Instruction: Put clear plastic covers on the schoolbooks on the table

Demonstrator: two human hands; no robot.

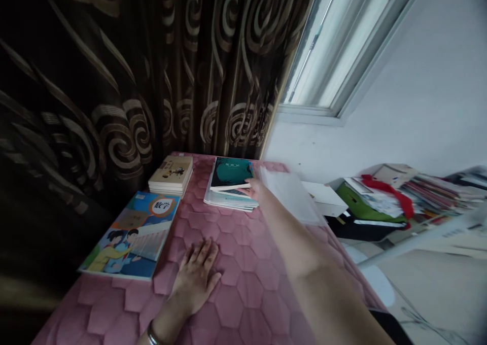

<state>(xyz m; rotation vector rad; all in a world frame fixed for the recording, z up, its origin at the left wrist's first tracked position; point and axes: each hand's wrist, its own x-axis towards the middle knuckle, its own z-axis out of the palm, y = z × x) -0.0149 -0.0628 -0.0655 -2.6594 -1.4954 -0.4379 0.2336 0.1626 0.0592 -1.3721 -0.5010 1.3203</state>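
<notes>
My right hand (255, 188) reaches to the far side of the pink quilted cover (224, 284) and grips the near right corner of a dark green book (233, 172). That book rests on a stack of thin pale books (228, 201), its near edge a little raised. Flat on the cover, with fingers spread, lies my left hand (196, 276); it holds nothing. Left of it is a blue textbook (133, 236) with cartoon children on its front. Behind the textbook stands a stack of small tan books (171, 175).
Clear plastic sheets (292, 198) lie to the right of my right hand. Beyond the table's right edge are a white box (325, 198), a green folder (369, 203) and piled papers (437, 193). A dark patterned curtain (171, 71) hangs along the back and left.
</notes>
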